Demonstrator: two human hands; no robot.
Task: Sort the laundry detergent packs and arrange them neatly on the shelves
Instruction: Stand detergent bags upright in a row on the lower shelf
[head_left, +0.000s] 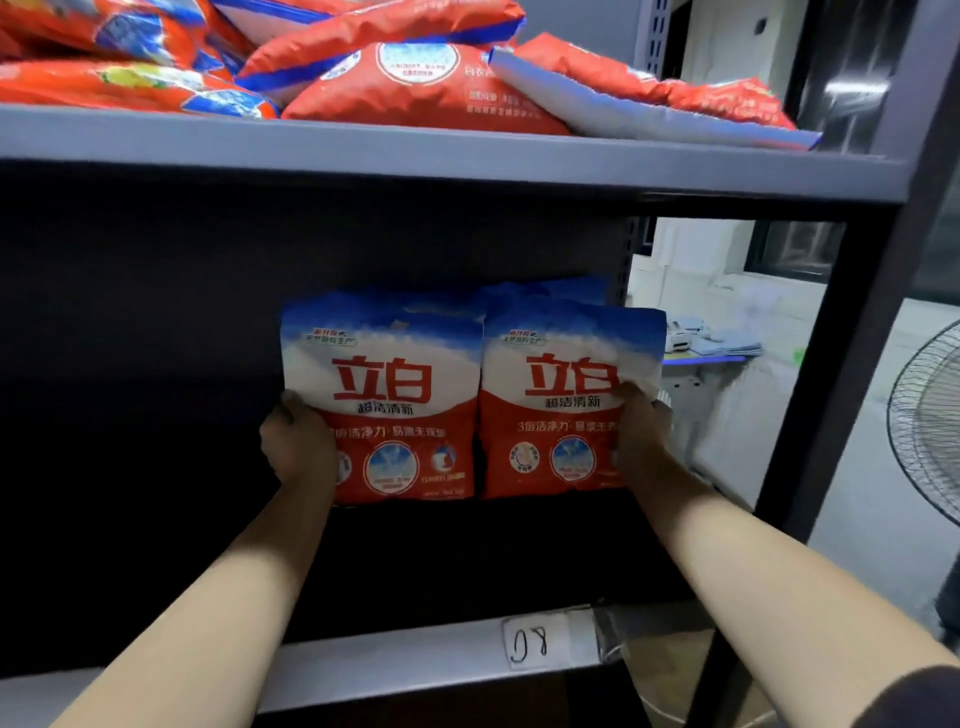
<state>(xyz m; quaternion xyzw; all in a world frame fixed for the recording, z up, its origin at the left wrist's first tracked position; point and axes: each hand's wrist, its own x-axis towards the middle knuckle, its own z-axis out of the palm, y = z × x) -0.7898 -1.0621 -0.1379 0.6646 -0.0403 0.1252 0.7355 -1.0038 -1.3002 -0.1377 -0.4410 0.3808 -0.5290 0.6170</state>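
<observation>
Dark lower shelf (415, 670), both arms outstretched, left hand (297, 441) and right hand (641, 434) each in curled grip on upright detergent packs (405, 395).

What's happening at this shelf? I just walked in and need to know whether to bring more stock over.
A person is setting two upright detergent packs side by side on the lower shelf. The left hand grips the outer edge of the left pack, and the right hand grips the outer edge of the right pack. More packs stand behind them. On the upper shelf a pile of packs lies flat and jumbled, not yet arranged.
</observation>
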